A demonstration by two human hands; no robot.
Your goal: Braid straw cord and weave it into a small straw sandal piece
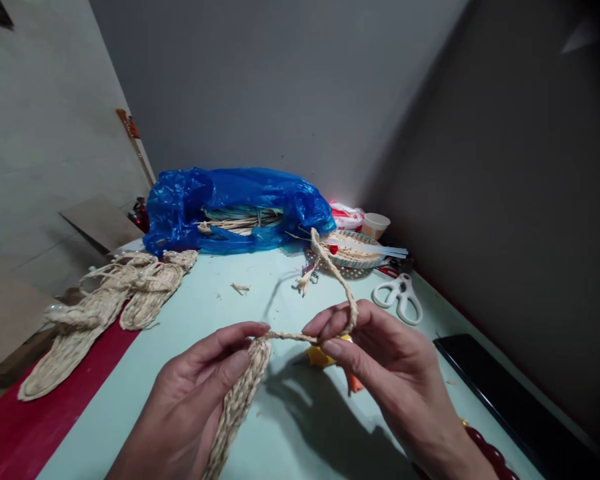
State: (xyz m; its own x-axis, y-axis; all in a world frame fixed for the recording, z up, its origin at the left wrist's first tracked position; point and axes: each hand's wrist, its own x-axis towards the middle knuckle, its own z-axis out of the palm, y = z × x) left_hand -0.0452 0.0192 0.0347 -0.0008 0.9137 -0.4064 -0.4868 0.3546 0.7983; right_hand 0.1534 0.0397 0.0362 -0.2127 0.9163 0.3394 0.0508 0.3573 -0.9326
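A woven straw sole [243,390] is pinched at its upper end by my left hand [200,383], thumb in front and fingers behind. From that end a braided straw cord [290,336] runs across to my right hand [380,353], whose thumb and fingers are closed on it. Past the right fingers the cord curves up and away, ending in a loop near the basket. Behind the right hand, partly hidden, lies a yellow and orange tool [323,355], probably a glue gun.
Woven straw sandals [150,293] lie at the left edge. A blue plastic bag [240,183] of straw stands at the back. Right of it are a woven basket [353,257], a paper cup [377,225], white-handled scissors [400,293] and a black phone-like slab [500,393].
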